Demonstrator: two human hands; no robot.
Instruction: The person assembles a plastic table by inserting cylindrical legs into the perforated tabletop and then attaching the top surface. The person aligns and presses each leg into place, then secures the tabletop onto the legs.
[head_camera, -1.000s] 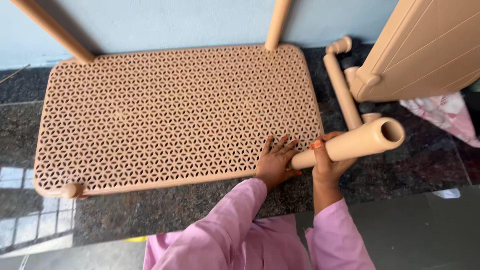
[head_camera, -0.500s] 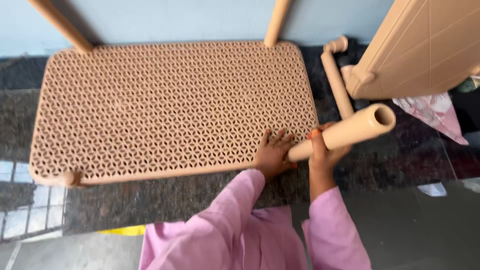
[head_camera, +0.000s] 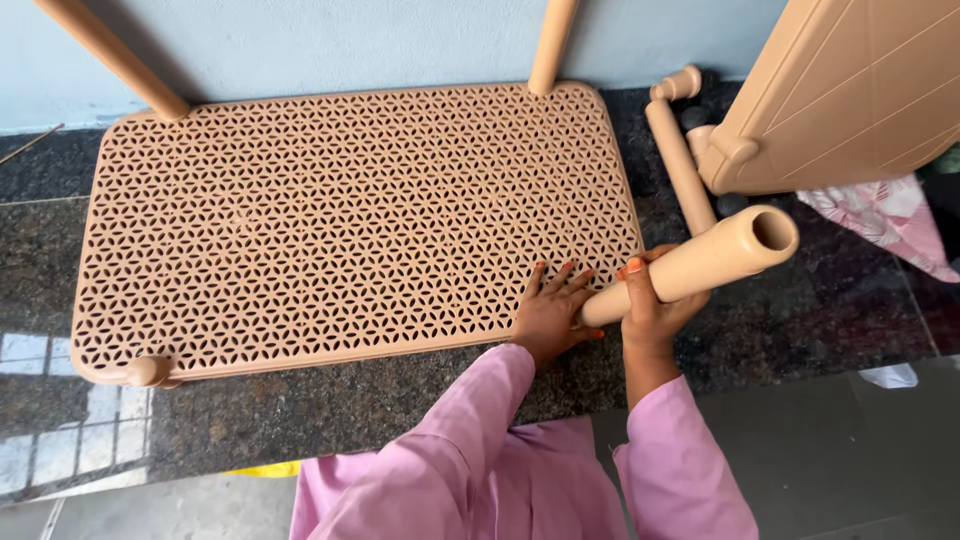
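Lattice shelf panel (head_camera: 360, 225) lies flat on dark granite floor (head_camera: 790, 320), three corner legs fitted. Left hand (head_camera: 552, 315) flat, fingers spread, pressing panel's near-right corner. Right hand (head_camera: 655, 305) closed around hollow tube leg (head_camera: 700, 262) (tilted, lower end at that corner). Best to stand tube upright over socket, push straight down, panel pinned.

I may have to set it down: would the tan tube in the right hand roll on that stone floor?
Probably. The tube is round and smooth, so it may roll once the right hand lets go. Its open hollow end suggests it is light. It looks stiff and straight.
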